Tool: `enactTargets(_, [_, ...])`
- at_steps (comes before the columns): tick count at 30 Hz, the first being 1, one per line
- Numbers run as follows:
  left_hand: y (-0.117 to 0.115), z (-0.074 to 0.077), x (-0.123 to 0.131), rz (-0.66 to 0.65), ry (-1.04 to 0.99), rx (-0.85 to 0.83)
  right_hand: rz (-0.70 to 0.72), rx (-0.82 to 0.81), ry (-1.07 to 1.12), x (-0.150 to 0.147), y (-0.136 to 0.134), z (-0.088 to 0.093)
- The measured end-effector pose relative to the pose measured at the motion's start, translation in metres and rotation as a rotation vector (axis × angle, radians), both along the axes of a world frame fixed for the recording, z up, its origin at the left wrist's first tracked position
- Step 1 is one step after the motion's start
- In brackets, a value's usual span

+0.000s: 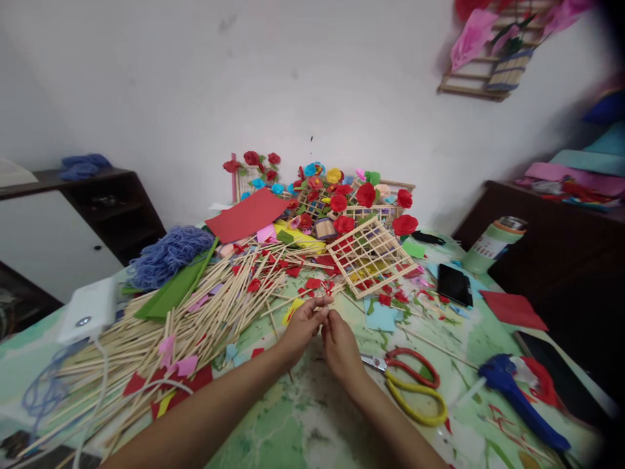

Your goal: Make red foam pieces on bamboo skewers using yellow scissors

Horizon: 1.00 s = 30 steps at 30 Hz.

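1. Fingers of the left hand and right hand are closed, tips meeting above the worktop; whether anything is pinched between them is too small to tell. Bringing both sets of tips together probably steadies fine work.
2. Just beyond the tips: small torn-looking red paper scraps. Beside the left hand: a small yellow paper piece.
3. Beside the right hand: metal scissors with red and yellow loop handles, blades toward the wrist, presumably kept there for easy reach.
4. Farther right: a blue plastic glue gun, grip toward the near edge, likely for the same reason.
5. Left: a loose heap of pale wooden sticks, roughly aligned, perhaps for picking singly. Beyond the hands, a pale stick lattice leans tilted near red paper flowers.
6. Surface: green-and-white marbled worktop, heavily littered. Blue yarn bundle at left, black phone at right.
7. Room: white wall behind; dark cabinets at left and right.
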<state>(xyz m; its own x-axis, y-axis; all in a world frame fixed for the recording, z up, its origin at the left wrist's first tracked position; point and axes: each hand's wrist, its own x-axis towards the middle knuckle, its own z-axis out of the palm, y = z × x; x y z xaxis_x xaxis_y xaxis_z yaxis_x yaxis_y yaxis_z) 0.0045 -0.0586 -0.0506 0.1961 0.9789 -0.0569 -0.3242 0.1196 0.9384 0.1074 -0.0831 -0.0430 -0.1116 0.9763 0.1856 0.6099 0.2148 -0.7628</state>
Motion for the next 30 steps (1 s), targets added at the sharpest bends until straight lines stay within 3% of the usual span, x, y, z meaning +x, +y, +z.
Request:
enactTargets(5, [-0.006,0.012,0.0,0.002,0.158,0.13,0.026,0.044,-0.174,-0.005,-0.011,0.011])
enactTargets(8, [-0.01,0.027,-0.002,0.084,0.209,0.272,0.057,0.097,-0.204,0.002,-0.012,0.017])
enactTargets(11, [-0.014,0.043,-0.004,0.213,0.165,0.392,0.018,0.174,-0.213,0.021,-0.01,0.021])
enactTargets(14, [-0.018,0.052,-0.005,0.211,0.056,0.384,-0.064,0.165,-0.267,0.042,-0.006,0.02])
enactTargets(17, [-0.02,0.043,-0.002,0.164,-0.012,0.351,-0.018,0.102,-0.351,0.052,-0.004,0.015])
enactTargets(24, [-0.018,-0.007,0.005,-0.01,0.095,0.217,0.133,0.098,-0.505,0.042,-0.007,0.001])
enactTargets(27, [-0.017,-0.01,0.006,-0.071,0.151,0.194,0.116,0.089,-0.515,0.041,-0.008,-0.002])
enactTargets(30, [-0.013,-0.001,0.007,-0.067,0.204,0.234,0.086,0.087,-0.506,0.041,-0.008,-0.003])
